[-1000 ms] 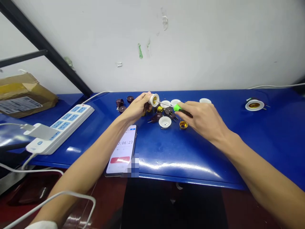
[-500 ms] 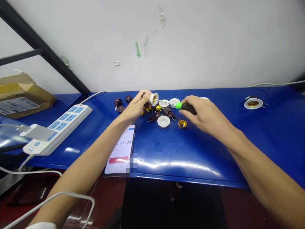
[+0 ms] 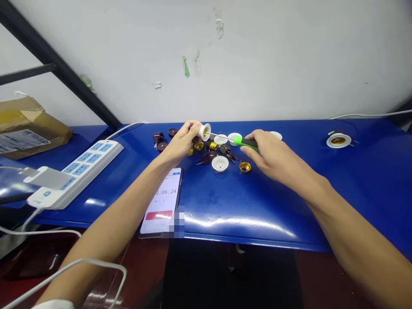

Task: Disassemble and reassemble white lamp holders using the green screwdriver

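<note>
My left hand (image 3: 184, 139) is closed around a lamp socket (image 3: 204, 132) with a white rim and a brass threaded inside, its mouth turned to the right. In my right hand (image 3: 265, 150) is a screwdriver (image 3: 246, 142) with a black and green handle, its metal shaft reaching into the socket's mouth. The tip is hidden inside. Below and between the hands lie loose parts: a white cup-shaped ring (image 3: 220, 164), a brass threaded shell (image 3: 245, 167), brown plug bodies with metal prongs (image 3: 209, 158) and more white rings (image 3: 234, 138).
A white power strip (image 3: 77, 174) with an adapter plugged in lies at left. A phone (image 3: 162, 204) showing a timer rests near the front edge. At far right sits another white-rimmed socket (image 3: 338, 140). A cardboard box (image 3: 30, 128) stands at far left; a white cable (image 3: 86, 262) crosses my left forearm.
The whole view has shifted slightly. Both hands still hold the socket and screwdriver; the handle has turned a little, showing more green along its underside.
</note>
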Demonstrator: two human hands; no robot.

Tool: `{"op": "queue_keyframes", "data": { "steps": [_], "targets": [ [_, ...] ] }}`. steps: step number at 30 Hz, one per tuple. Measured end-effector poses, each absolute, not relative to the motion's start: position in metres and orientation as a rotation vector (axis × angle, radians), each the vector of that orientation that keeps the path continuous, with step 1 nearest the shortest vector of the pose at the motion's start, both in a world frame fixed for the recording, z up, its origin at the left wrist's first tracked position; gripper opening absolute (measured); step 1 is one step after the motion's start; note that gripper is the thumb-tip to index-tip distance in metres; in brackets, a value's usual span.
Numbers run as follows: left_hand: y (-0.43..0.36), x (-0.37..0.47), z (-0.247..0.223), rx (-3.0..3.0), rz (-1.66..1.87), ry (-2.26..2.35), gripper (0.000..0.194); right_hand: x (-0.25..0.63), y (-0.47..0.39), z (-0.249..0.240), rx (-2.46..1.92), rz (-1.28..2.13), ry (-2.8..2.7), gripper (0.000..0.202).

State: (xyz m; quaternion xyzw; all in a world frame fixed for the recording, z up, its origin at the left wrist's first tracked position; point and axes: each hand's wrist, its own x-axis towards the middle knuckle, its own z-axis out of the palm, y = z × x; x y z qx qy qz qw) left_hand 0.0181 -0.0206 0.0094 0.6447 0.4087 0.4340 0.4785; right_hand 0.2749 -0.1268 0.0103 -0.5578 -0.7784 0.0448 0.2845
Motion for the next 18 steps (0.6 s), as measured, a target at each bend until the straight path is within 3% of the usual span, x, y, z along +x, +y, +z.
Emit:
{"op": "queue_keyframes", "data": {
  "steps": [3, 8, 15, 18],
  "targets": [
    [-0.0210, 0.0186, 0.0104, 1.587, 1.055, 1.011, 0.033, 0.2757, -0.1250, 0.0076, -1.507, 0.149, -2.123, 0.033],
    [-0.0215, 0.0199, 0.0086, 1.599, 1.042, 1.040, 0.030, 0.2806, -0.1234, 0.0092, -1.437, 0.178, -2.084, 0.008],
    [-0.0207, 0.0178, 0.0093, 1.592, 1.070, 0.999, 0.029, 0.2777, -0.1213, 0.0080, -1.418, 0.159, -2.137, 0.030],
    [-0.0211, 0.0181, 0.0086, 1.604, 1.044, 1.014, 0.032, 0.2769, -0.1228, 0.0100, -1.428, 0.197, -2.094, 0.016]
  ]
}}
